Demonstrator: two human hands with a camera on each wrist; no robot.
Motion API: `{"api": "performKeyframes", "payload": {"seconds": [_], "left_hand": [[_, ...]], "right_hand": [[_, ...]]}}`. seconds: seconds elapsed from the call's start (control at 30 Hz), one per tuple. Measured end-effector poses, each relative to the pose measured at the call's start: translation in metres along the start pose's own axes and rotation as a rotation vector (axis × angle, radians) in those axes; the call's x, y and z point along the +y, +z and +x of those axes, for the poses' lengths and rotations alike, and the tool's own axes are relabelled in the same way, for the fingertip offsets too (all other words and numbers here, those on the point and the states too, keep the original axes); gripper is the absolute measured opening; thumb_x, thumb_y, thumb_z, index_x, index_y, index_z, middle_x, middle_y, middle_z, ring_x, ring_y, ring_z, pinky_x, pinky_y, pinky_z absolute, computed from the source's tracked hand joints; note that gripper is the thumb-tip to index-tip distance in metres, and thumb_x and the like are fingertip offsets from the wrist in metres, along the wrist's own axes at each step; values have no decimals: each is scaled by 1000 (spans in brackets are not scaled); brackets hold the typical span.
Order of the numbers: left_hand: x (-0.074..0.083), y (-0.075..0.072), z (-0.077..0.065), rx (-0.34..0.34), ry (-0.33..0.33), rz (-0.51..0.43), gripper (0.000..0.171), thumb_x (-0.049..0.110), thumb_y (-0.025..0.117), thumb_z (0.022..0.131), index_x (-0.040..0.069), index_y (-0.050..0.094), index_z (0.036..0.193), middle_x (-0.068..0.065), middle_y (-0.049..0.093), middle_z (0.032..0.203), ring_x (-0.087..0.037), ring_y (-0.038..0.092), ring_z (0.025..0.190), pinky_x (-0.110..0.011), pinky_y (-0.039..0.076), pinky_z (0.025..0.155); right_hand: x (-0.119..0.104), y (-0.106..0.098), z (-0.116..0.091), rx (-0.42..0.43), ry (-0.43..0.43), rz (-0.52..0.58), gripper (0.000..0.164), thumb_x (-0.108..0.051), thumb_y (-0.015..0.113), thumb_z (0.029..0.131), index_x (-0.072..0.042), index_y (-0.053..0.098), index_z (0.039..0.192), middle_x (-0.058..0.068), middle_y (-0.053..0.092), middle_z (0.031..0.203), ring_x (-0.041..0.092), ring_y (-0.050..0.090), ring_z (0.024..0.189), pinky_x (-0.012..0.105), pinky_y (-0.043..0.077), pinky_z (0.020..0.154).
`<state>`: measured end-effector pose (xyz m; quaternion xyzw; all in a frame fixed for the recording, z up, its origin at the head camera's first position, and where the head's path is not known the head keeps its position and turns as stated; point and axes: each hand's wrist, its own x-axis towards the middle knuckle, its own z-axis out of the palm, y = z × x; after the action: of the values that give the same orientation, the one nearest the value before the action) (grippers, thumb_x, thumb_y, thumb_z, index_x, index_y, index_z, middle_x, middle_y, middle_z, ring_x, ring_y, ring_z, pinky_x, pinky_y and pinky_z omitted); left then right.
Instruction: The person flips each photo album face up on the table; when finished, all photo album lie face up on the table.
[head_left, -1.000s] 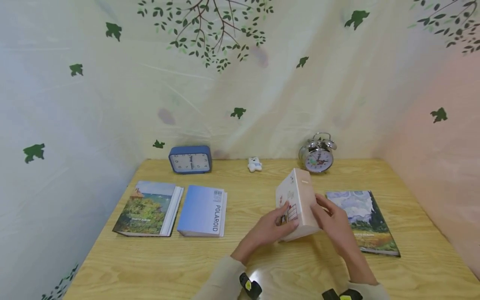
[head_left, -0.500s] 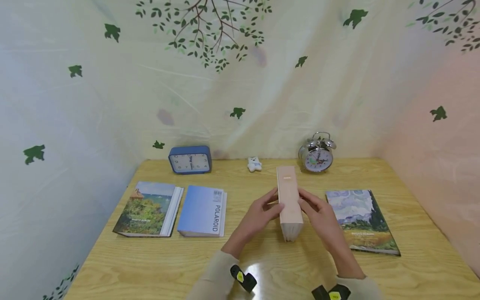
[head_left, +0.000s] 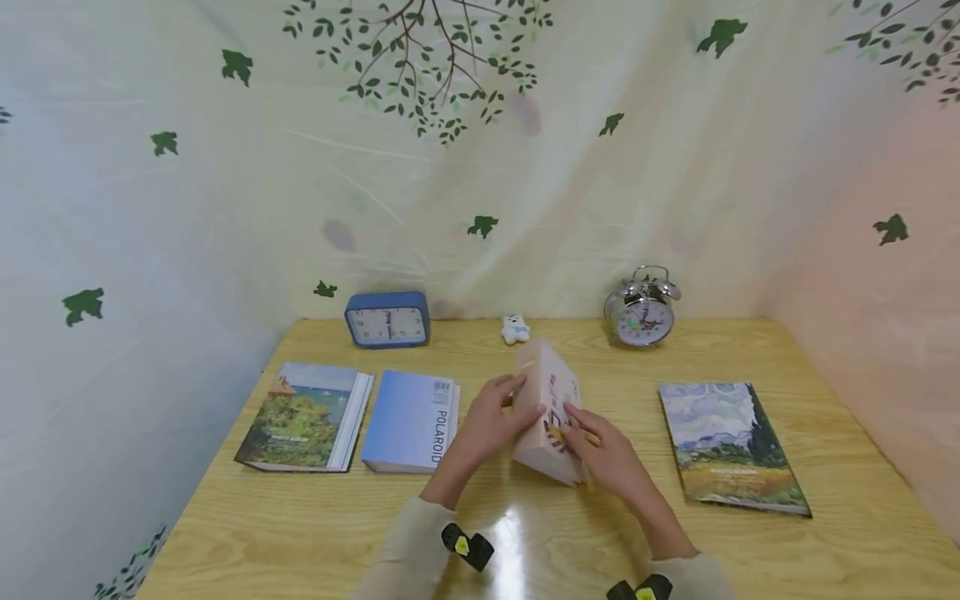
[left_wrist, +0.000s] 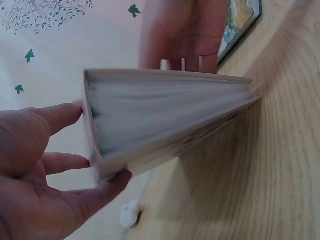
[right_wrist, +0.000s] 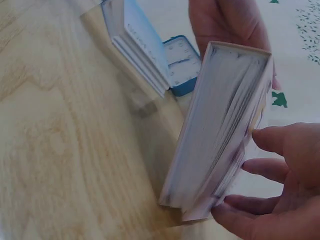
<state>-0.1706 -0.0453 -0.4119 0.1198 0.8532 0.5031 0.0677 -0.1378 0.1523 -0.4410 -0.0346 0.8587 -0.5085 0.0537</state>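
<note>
A thick pale pink photo album [head_left: 559, 385], printed with small pictures and lettering, stands on end between both hands, its pages slightly fanned. My left hand [head_left: 489, 423] grips it along the spine; in the left wrist view, the fingers [left_wrist: 67, 161] reach the spine and its lower corner. On the printed cover rest the fingertips of my right hand [head_left: 609, 457], near the cover's open edge. From the right wrist view, the page ends [right_wrist: 220, 120] face the camera, and the right fingers [right_wrist: 272, 137] lie along the cover side.
To the left lie a landscape-painting album [head_left: 303, 421] and a blue POLAROID album [head_left: 405, 421]. Another painted album [head_left: 731, 446] lies right. At the back stand a blue clock [head_left: 387, 321], a small white bear figure [head_left: 515, 328] and a silver twin-bell alarm clock [head_left: 643, 310].
The pink album has moved left and turned: its spine went from facing right, through facing me, to facing left, and the printed cover now shows on the right. Both hands moved with it.
</note>
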Motion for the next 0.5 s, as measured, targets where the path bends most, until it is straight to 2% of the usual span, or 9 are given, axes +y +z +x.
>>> {"api": "performKeyframes", "payload": {"seconds": [0.13,0.37,0.5], "left_hand": [[1,-2,-1,22,-18,124,61,38,61,92,8,45,143,-22,44,142,-35,54,119,-45,50,93],[-1,-3,-6,-20,-164,145,57,26,60,92,6,44,143,-19,53,137,-33,58,118,-41,53,90],[-6,1,-6,-5,-214,183,55,20,60,89,4,47,141,-18,59,131,-30,60,114,-40,53,89]], "right_hand": [[7,6,4,18,-3,-68,51,-29,56,97,-7,47,142,22,44,144,40,40,134,54,37,107],[15,14,11,41,50,-162,57,-32,57,96,-6,43,144,32,32,147,49,30,136,61,26,110],[17,18,14,43,56,-193,59,-31,60,94,-5,42,144,33,27,149,52,26,137,63,24,110]]}}
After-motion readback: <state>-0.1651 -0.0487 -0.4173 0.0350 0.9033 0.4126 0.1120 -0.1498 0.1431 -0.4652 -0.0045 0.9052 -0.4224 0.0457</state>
